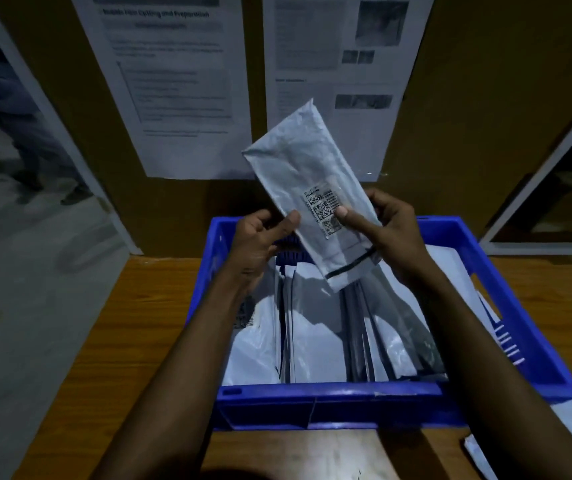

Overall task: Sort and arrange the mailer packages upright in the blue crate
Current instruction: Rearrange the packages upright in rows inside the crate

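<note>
Mailer package [307, 174] up in the air above the blue crate [329, 400], tilted, barcode label facing us. Both hands on it: left hand [260, 244] pinching the left edge with its thumb on the front, right hand [390, 230] gripping the right edge, thumb pressed by the label. Below, more mailers [329, 334] stand packed in the crate, seemingly upright, on the wooden table [132, 341].

Dim, bluish frame; soft, perhaps motion-blurred edges.
</note>
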`<action>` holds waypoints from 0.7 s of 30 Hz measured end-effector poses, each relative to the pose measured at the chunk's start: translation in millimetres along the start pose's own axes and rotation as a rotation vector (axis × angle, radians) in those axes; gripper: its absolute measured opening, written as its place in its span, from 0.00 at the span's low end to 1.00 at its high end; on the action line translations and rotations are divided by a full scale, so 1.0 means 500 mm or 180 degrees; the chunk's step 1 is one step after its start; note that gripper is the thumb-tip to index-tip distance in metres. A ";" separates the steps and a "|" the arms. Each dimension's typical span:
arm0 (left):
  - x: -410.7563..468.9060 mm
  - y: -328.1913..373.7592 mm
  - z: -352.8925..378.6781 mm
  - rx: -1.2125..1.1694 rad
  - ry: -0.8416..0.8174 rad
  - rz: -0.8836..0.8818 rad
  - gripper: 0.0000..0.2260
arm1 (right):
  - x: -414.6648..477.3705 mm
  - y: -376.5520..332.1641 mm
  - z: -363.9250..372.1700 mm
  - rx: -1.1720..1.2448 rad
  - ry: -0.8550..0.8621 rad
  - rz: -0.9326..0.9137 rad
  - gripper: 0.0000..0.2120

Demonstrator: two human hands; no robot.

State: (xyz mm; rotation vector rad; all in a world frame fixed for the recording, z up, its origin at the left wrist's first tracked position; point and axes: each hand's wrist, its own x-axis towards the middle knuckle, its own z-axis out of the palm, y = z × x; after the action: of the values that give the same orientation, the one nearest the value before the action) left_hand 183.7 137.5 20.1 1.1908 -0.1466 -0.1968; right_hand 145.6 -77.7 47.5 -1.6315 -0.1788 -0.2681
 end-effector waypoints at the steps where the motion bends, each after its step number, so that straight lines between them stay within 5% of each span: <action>1: 0.001 0.002 0.003 0.0072 0.0074 0.0041 0.11 | -0.002 -0.002 0.003 0.0037 -0.0079 0.0045 0.13; 9: -0.008 0.016 0.000 0.0762 0.0470 0.0278 0.10 | -0.002 0.011 0.013 -0.0091 -0.0151 0.0313 0.02; 13: -0.004 0.017 -0.044 0.1391 0.0822 0.0302 0.07 | -0.001 0.022 0.030 -0.0107 -0.0154 0.0704 0.18; 18: -0.001 0.003 -0.090 0.2482 0.1449 0.0343 0.06 | -0.004 0.061 0.064 -0.0208 -0.0555 0.1565 0.09; 21: -0.002 0.001 -0.097 0.2609 0.1480 0.0313 0.04 | -0.011 0.078 0.103 -0.0327 -0.0979 0.2093 0.15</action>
State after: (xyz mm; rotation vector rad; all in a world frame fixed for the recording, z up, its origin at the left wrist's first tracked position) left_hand 193.0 181.7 2.8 2.0038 0.1421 0.2603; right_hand 154.5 -29.5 5.4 -1.7346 0.1462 0.4841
